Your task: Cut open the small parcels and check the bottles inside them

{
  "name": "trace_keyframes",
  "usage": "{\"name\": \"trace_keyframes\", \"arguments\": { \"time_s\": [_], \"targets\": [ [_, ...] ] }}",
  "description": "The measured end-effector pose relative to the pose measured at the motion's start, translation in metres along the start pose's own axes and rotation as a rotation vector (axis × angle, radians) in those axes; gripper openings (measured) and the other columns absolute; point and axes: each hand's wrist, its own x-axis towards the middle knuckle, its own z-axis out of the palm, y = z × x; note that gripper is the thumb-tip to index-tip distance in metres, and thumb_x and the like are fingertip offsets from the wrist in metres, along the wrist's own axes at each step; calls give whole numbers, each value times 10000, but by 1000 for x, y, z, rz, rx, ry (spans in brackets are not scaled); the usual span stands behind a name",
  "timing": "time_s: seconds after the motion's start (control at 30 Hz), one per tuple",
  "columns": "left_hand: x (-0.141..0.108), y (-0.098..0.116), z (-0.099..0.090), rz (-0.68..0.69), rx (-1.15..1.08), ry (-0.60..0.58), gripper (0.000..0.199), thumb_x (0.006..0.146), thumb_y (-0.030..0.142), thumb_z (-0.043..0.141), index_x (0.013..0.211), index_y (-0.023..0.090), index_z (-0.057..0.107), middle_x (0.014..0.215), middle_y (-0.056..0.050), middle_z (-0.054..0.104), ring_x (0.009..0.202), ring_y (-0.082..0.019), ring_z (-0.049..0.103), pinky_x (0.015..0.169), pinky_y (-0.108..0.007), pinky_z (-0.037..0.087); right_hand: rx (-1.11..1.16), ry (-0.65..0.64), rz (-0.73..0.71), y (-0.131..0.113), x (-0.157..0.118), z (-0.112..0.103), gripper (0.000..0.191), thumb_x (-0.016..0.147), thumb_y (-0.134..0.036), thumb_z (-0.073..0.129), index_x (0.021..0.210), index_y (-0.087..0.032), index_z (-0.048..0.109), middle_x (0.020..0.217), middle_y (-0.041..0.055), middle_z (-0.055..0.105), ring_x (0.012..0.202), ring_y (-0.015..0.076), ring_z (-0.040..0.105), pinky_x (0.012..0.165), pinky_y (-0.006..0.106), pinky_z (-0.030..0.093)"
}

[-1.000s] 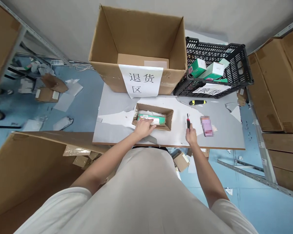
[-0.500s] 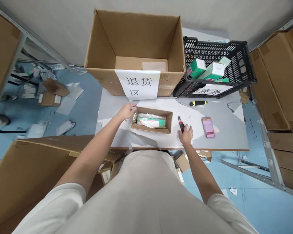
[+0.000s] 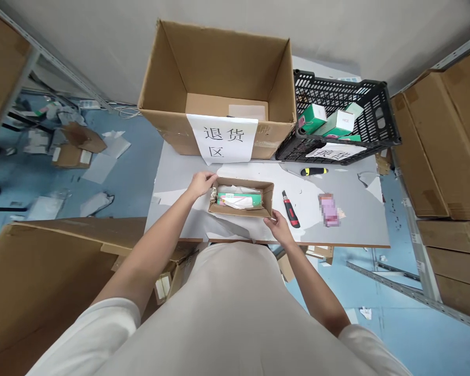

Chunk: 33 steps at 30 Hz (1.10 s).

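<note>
A small open cardboard box (image 3: 241, 211) sits on the table in front of me, holding a green and white carton (image 3: 253, 200) partly covered by white paper or wrapping. My left hand (image 3: 202, 184) grips the box at its far left corner, fingers over the edge. At the near right corner, my right hand (image 3: 279, 228) has its thumb and fingers on the cardboard. Just right of the box lies a red and black utility knife (image 3: 291, 210), apart from my hand.
Behind stands a large open carton (image 3: 168, 125) with a Chinese-lettered paper label. Beside it, a black plastic crate (image 3: 379, 133) contains several green and white boxes. A yellow and black tool (image 3: 314, 171) and a blurred pink item (image 3: 329, 210) lie on the table at right.
My right hand has let go of the utility knife, leaving it on the table, and moved left to the small box's near right corner. My left hand stays at the box's left end.
</note>
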Motion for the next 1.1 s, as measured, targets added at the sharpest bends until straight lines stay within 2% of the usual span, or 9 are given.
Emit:
{"name": "trace_keyframes", "arguments": {
  "time_s": [0.13, 0.17, 0.27, 0.33, 0.43, 0.53, 0.67, 0.9, 1.1],
  "targets": [
    [-11, -5, 8, 22, -33, 86, 408, 847, 456, 483, 995, 165, 728, 837, -44, 725, 771, -198, 617, 747, -277, 467, -533, 217, -271, -30, 16, -17, 473, 907, -329, 455, 1344, -155, 493, 1342, 169, 521, 1270, 295, 460, 1036, 474, 397],
    [-12, -6, 10, 33, -24, 101, 402, 855, 445, 478, 1008, 169, 727, 895, -53, 732, 817, -206, 627, 786, -285, 468, -628, 173, -374, -43, 24, -15, 434, 929, -281, 402, 1333, -158, 505, 1316, 165, 536, 1248, 279, 477, 1028, 454, 400],
    [-14, -6, 12, 49, -25, 117, 390, 861, 417, 488, 1049, 164, 719, 992, -72, 728, 909, -225, 635, 874, -309, 460, -859, -257, -505, -81, 57, 5, 401, 905, -196, 453, 1296, -183, 542, 1252, 121, 591, 1177, 227, 539, 988, 356, 429],
    [-14, -7, 11, 45, -71, 79, 404, 847, 420, 519, 1086, 152, 705, 1018, -81, 721, 907, -224, 637, 874, -315, 472, -1030, -451, -328, -98, 83, 22, 435, 875, -232, 535, 1309, -197, 537, 1321, 118, 565, 1217, 236, 524, 1009, 360, 415],
    [-14, -11, 7, 7, -199, -11, 466, 824, 467, 547, 1132, 145, 683, 1029, -82, 710, 870, -207, 632, 798, -309, 517, -1146, -514, -105, -103, 117, 37, 480, 732, -210, 709, 1181, -62, 628, 1236, 233, 609, 1126, 329, 590, 936, 417, 467],
    [-11, -15, 4, -74, -360, -90, 521, 782, 541, 588, 1120, 158, 686, 1035, -64, 698, 847, -188, 620, 730, -304, 546, -1164, -590, 34, -94, 136, 36, 525, 605, -180, 798, 1097, -50, 670, 1094, 220, 680, 998, 348, 644, 856, 434, 505],
    [-5, -16, -3, -163, -520, -188, 540, 663, 585, 710, 1003, 166, 721, 1008, -54, 694, 882, -187, 605, 769, -327, 550, -1072, -709, 163, -81, 143, 30, 559, 584, -213, 805, 1120, -150, 656, 993, 101, 716, 854, 264, 669, 777, 400, 531],
    [3, -9, -2, -192, -520, -262, 531, 577, 579, 769, 920, 174, 737, 917, -34, 683, 853, -176, 590, 806, -337, 524, -888, -791, 405, -61, 146, 35, 238, 631, -288, 770, 793, -157, 655, 685, 39, 645, 655, 210, 631, 670, 354, 540],
    [0, -12, 8, -105, -455, -218, 476, 666, 540, 703, 953, 160, 714, 810, -27, 648, 753, -148, 570, 709, -297, 525, -768, -742, 447, -52, 139, 34, 418, 581, -482, 790, 829, -181, 641, 720, 61, 645, 720, 255, 638, 681, 397, 544]
  ]
}}
